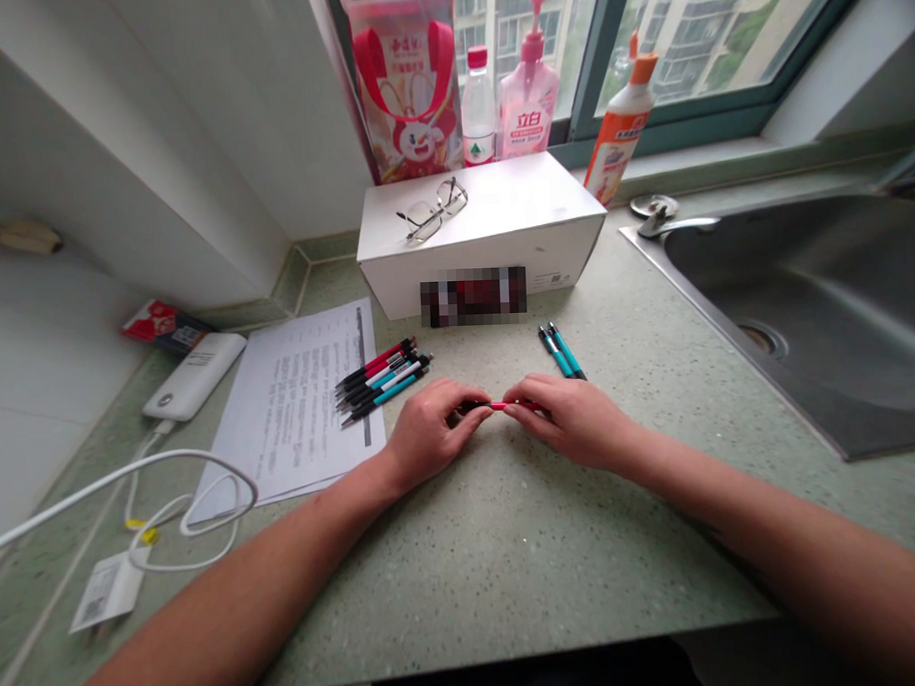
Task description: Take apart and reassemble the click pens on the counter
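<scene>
Between my two hands a red pen (499,407) lies level, just above or on the counter; I cannot tell which. The fingers of my left hand (434,429) are closed round its dark end. My right hand (569,419) pinches the red barrel, and its fingers hide the far end. Left of my left hand is a pile of several pens (384,379), red, white and blue with black grips, partly on printed sheets. Beyond my right hand lie two blue pens (561,351) side by side, their lower ends partly hidden by that hand.
Eyeglasses (432,214) rest on a white box (484,232) at the back. Printed paper (280,419), a white power bank (193,375) and a charger (110,590) with a looped cable lie left. A steel sink (823,300) is right. Bottles (525,110) stand by the window.
</scene>
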`<state>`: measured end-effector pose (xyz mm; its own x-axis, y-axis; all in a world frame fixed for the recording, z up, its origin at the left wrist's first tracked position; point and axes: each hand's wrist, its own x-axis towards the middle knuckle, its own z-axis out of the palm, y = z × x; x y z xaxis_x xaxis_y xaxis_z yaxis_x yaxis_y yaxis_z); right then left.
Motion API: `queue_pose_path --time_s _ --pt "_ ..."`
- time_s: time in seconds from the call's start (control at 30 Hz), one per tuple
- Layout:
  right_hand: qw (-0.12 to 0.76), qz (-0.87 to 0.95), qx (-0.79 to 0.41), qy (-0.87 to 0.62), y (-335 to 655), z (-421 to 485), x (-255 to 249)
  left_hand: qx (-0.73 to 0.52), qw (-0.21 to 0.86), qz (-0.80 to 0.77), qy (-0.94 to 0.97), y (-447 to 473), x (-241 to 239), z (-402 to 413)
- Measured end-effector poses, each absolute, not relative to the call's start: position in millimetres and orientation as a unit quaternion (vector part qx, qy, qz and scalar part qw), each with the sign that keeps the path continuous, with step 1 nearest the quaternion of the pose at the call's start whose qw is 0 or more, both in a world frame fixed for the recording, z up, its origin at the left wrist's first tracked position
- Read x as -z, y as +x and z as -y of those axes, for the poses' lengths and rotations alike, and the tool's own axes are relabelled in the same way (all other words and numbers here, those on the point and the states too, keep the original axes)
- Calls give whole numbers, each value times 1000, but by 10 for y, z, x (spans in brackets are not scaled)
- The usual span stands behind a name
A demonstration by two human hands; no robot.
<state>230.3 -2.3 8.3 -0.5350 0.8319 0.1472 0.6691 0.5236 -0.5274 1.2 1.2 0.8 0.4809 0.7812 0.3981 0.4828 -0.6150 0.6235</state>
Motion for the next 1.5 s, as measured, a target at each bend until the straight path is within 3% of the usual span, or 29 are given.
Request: queue_pose_path --time_s 1.5 --pt "208 846 -213 -442 2298 37 -97 -335 219 -383 832 10 -19 -6"
